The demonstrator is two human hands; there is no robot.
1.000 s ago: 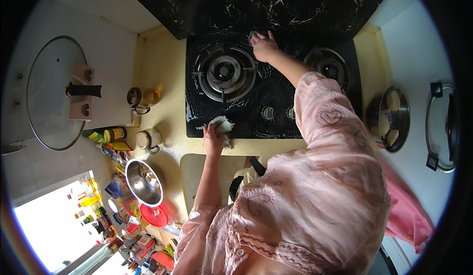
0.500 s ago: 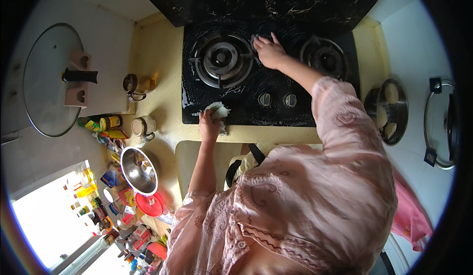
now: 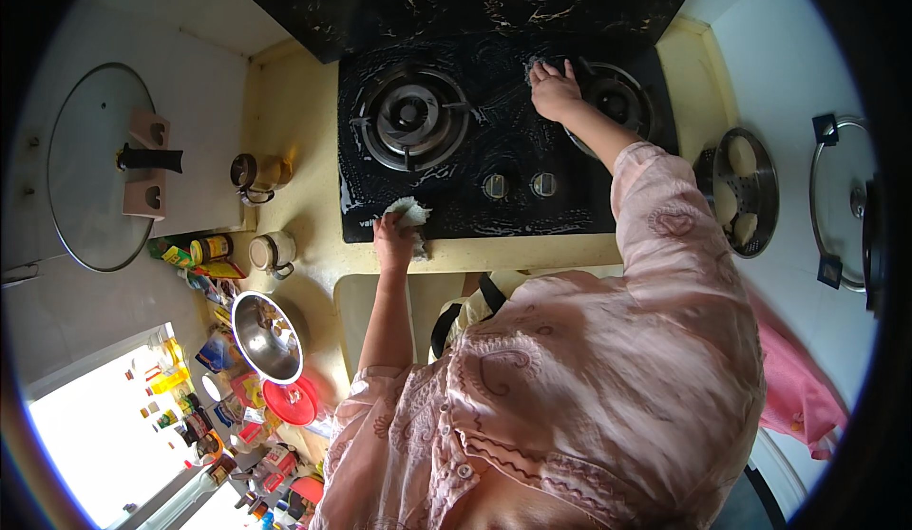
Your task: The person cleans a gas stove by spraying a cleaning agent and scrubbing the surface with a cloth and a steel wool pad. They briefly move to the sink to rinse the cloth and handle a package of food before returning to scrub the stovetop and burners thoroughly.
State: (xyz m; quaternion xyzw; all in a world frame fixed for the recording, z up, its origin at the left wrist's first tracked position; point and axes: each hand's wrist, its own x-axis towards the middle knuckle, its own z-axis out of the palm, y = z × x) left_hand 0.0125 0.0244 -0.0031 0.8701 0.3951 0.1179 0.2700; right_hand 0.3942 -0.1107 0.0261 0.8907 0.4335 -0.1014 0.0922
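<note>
A black glass gas hob (image 3: 456, 212) with two burners lies before me, streaked with whitish suds. My right hand (image 3: 558, 91) reaches to its back, between the burners and close to the right burner (image 3: 617, 103). Under those fingers is a grey scouring pad (image 3: 534, 68), mostly covered by the hand and pressed on the glass. At the hob's front left corner my left hand (image 3: 391, 241) is closed on a crumpled pale cloth (image 3: 409, 212), part of which hangs over the front edge. The left burner (image 3: 408, 114) and two control knobs (image 3: 496, 185) stand uncovered.
Left of the hob are a glass mug (image 3: 261, 175), a lidded jar (image 3: 273, 252), a steel bowl (image 3: 269, 332) and a red lid (image 3: 291, 400). A steel strainer (image 3: 750, 188) holding pale pieces stands at right. Pot lids (image 3: 95, 169) hang on both side walls.
My right hand has slid the grey pad rightward along the back of the hob, toward the right burner. My left hand keeps its hold on the cloth at the front corner. The view has shifted slightly.
</note>
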